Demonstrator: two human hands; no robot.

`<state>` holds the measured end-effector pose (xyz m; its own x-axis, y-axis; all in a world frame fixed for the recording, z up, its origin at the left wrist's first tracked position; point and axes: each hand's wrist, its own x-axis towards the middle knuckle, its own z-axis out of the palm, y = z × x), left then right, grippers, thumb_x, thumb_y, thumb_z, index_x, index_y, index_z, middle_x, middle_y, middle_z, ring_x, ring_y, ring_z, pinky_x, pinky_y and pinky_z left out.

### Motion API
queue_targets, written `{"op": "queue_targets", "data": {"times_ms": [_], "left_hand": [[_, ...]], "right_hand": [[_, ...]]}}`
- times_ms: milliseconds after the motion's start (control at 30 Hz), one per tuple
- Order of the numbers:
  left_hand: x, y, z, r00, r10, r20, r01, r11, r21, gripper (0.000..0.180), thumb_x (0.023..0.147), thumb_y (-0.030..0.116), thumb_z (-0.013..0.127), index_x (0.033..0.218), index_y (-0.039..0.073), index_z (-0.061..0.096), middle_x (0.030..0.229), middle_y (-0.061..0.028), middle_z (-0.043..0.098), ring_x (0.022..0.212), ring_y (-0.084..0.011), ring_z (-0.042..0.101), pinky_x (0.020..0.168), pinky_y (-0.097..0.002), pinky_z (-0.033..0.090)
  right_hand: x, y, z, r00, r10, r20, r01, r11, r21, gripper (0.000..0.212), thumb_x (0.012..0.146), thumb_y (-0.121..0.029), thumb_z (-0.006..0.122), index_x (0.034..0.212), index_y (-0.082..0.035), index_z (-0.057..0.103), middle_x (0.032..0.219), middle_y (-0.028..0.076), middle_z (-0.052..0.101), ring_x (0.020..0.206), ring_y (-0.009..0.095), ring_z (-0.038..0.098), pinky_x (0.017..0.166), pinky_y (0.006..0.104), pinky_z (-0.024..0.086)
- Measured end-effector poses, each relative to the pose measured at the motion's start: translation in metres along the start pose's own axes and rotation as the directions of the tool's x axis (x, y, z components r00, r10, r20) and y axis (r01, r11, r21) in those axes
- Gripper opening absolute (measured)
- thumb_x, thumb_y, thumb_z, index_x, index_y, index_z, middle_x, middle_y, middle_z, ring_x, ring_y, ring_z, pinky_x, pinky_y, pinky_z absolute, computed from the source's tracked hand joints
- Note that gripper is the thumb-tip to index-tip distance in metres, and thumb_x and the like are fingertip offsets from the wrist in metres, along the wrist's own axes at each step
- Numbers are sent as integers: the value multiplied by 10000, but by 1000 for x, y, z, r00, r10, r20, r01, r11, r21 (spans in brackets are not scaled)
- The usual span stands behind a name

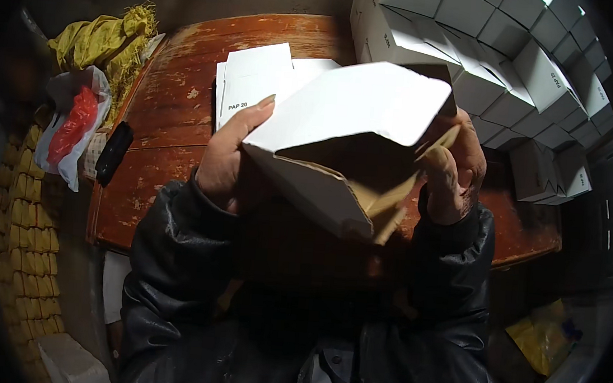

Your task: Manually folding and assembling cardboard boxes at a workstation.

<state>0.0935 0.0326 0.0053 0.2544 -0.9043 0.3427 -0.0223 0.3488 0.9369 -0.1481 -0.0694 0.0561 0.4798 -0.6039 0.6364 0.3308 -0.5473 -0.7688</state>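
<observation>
Between my two hands is a white cardboard box (357, 98), tilted, its end gaping toward the right and showing brown inside. My left hand (229, 153) grips its left end, the thumb on the upper face and the fingers hidden below. At the flaps of the gaping end, my right hand (459, 171) has its fingers bent round the brown cardboard edge; that part is slightly blurred. Behind the held box, flat white cardboard pieces (258, 76) lie stacked on the worn red-brown wooden table (176, 109).
Finished-looking white boxes (488, 76) are piled high at the back right, with a few more (549, 171) by the table's right side. A black oblong object (113, 153) lies at the left edge, near a red plastic bag (74, 126) and yellow woven sacking (98, 42).
</observation>
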Motion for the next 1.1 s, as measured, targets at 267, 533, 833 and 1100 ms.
{"op": "queue_targets", "data": {"times_ms": [267,533,833,1100], "left_hand": [[7,31,1,909,-162,383,35,947,319,589,1014,426,436,1344,-62,442,1245,-228,561,1129,-238,574,942,-330,482],[7,38,26,962,-262,76,266,963,-42,829,924,642,456,1335,-77,433,1146,-182,603,1049,-207,589,890,-288,476],[-1,39,26,997,13,73,-23,989,145,922,824,735,526,1340,-27,472,1191,-171,574,1093,-237,570,944,-357,458],[-3,34,30,985,93,147,-112,986,125,1129,628,640,797,1466,51,322,1319,-176,488,1208,-284,501,1035,-431,387]], "right_hand": [[5,-4,1,982,47,-185,-82,978,-190,328,926,-267,617,1077,23,588,871,73,625,784,133,611,699,277,523],[7,9,-5,978,27,-205,-106,916,-387,137,899,-123,597,924,6,636,789,57,626,685,115,588,633,254,490],[5,6,-4,972,-99,-213,-4,900,-437,80,877,-33,603,945,-4,634,779,21,615,671,62,563,607,216,470],[8,0,-9,888,-460,-6,359,701,-616,266,798,28,722,1035,-30,616,893,73,652,751,129,638,626,247,529]]}}
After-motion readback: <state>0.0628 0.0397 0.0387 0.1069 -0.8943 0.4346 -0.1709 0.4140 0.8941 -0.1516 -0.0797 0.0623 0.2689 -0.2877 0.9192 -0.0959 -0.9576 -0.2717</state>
